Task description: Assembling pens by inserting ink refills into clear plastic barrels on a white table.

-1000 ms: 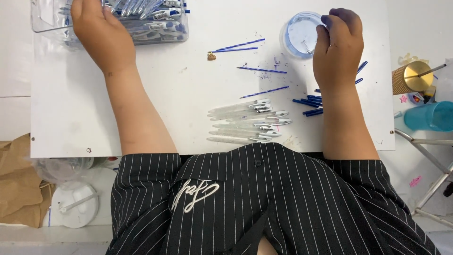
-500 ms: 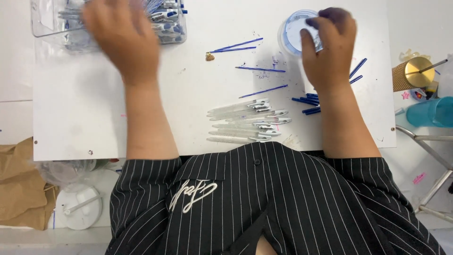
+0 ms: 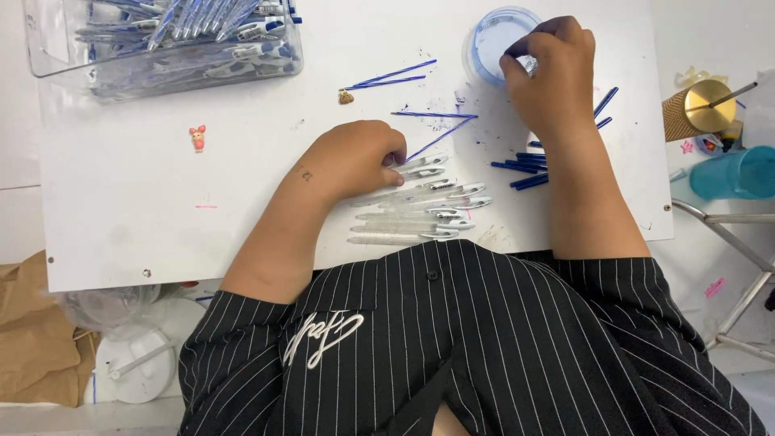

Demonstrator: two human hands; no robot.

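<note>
**Clear pen barrels being picked at while a small part is being pinched over the blue cup**

A clear pen barrel at the top of the pile of clear barrels [image 3: 420, 206] is being touched by the curled fingers of the left hand [image 3: 355, 160]; whether it is actually being gripped cannot be told, as the fingertips are tucked under. A small silvery part [image 3: 527, 63] is being pinched by the right hand [image 3: 549, 73], which is being held over the rim of the round blue cup [image 3: 494, 36].

The barrels are being kept in a loose fan on the white board [image 3: 161, 202], just in front of the striped shirt. Thin blue refills [image 3: 440, 137] are lying between the two hands, with more [image 3: 387, 78] near the cup. Short blue caps [image 3: 521, 168] are being left beside the right forearm. A clear bin of finished pens [image 3: 186, 40] is sitting at the far left corner. A small pink charm [image 3: 197, 137] and a tiny gold charm [image 3: 345, 98] are lying apart on the board. A teal cup [image 3: 739, 171] is standing off the board to the right.
</note>
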